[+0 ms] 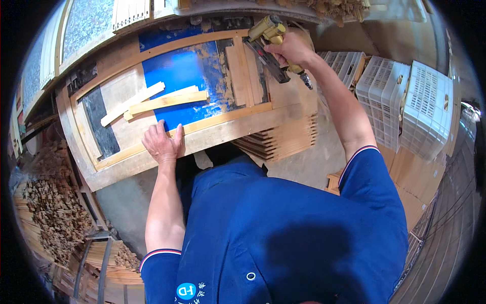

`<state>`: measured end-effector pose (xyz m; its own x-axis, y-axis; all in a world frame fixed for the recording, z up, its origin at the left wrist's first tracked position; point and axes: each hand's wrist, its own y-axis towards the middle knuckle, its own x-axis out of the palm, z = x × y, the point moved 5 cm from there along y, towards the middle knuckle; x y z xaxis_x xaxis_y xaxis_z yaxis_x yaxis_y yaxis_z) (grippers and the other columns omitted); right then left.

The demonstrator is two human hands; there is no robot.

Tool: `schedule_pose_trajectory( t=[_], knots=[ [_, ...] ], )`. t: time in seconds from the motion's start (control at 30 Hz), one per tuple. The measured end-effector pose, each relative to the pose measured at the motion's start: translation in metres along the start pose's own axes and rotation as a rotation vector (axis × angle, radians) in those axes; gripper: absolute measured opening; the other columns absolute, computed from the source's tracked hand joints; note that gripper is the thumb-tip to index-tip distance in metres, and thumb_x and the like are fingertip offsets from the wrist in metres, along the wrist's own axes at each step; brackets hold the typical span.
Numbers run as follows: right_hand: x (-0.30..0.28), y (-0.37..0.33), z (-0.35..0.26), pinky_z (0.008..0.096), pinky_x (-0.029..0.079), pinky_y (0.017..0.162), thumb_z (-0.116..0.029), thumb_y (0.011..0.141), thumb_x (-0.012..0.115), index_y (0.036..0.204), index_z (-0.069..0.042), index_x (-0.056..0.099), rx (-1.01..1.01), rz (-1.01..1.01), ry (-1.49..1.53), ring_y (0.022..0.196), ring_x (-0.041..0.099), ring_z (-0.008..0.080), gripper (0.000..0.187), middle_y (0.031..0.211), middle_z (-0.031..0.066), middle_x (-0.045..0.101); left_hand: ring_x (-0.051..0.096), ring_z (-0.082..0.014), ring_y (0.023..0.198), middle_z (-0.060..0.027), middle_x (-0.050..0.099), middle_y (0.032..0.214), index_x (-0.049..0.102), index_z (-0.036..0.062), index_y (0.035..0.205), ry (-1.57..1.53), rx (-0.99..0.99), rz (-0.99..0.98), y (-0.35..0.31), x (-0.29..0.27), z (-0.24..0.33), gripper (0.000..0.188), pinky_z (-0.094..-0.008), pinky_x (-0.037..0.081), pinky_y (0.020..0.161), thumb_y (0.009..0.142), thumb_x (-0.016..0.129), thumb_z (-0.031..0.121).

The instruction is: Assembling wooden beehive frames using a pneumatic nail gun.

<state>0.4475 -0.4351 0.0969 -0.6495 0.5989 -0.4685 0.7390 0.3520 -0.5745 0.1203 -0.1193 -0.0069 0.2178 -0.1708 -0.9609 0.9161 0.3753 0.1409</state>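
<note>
My right hand (291,49) is wrapped round the grip of a yellow and black nail gun (268,28), held over the far right part of the workbench. Its metal air fitting (306,80) points back towards me. My left hand (162,144) rests on the bench's near edge, fingers spread and touching the near rail (212,124) of a long wooden frame. Just beyond those fingers, a few loose pale wood strips (169,101) lie crossed over a blue patch (169,66) inside the frame. Upright wooden slats (245,76) stand within the frame's right end.
Stacked notched boards (288,138) sit beneath the bench's right side. White plastic crates (428,109) stand to the right, beside cardboard (412,177). Piled wood sticks (53,213) fill the left. Panels (86,30) and a shelf edge run along the far side.
</note>
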Motion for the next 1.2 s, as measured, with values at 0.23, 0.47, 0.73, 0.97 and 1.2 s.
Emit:
schedule_pose_trajectory(
  t=[0.23,0.47,0.73,0.97,1.2],
  knots=[
    [-0.001,0.011,-0.022,0.031,0.04,0.048,-0.02,0.094,0.074,0.065,-0.004,0.058,0.052,0.046,-0.099,0.048,0.052,0.0124,0.036,0.057,0.0024,0.057,0.056,-0.0325,0.095,-0.0107,0.058,0.097,0.066,0.0127,0.112,-0.008,-0.022,-0.042,-0.003,0.001,-0.004,0.058,-0.0465,0.041,0.086,0.078,0.074,0.059],
    [0.0,0.041,-0.008,0.0343,0.043,0.042,-0.02,0.089,0.078,0.07,-0.001,0.063,0.045,0.027,-0.06,0.045,0.056,0.0149,0.03,0.057,0.0045,0.059,0.055,-0.0322,0.093,-0.0104,0.057,0.095,0.066,0.0118,0.112,-0.012,0.0,-0.018,0.0,0.0,0.0,0.058,-0.0464,0.041,0.086,0.078,0.074,0.059],
    [0.0,0.052,-0.008,0.0338,0.045,0.048,-0.017,0.087,0.076,0.067,0.0,0.063,0.062,0.012,-0.241,0.049,0.057,0.0153,0.029,0.061,0.0066,0.062,0.056,-0.0322,0.097,-0.0101,0.059,0.099,0.065,0.0116,0.113,-0.02,-0.02,-0.032,-0.001,-0.001,-0.001,0.057,-0.047,0.041,0.086,0.078,0.076,0.055],
    [-0.005,0.055,-0.001,0.0345,0.046,0.051,-0.019,0.083,0.076,0.064,0.001,0.064,0.069,0.016,-0.351,0.051,0.06,0.0178,0.031,0.059,0.0084,0.063,0.056,-0.032,0.096,-0.0103,0.058,0.098,0.066,0.0122,0.113,-0.031,-0.009,-0.009,-0.001,-0.001,-0.001,0.056,-0.0465,0.042,0.086,0.078,0.075,0.055],
    [0.014,-0.018,-0.013,0.0402,0.053,0.064,-0.027,0.083,0.076,0.087,0.004,0.069,0.026,0.096,-0.542,0.065,0.067,0.0259,0.032,0.072,0.0163,0.068,0.057,-0.0314,0.091,-0.0089,0.059,0.094,0.067,0.0126,0.11,-0.022,0.012,0.038,0.001,-0.003,0.0,0.053,-0.0455,0.043,0.08,0.078,0.076,0.055]
  ],
)
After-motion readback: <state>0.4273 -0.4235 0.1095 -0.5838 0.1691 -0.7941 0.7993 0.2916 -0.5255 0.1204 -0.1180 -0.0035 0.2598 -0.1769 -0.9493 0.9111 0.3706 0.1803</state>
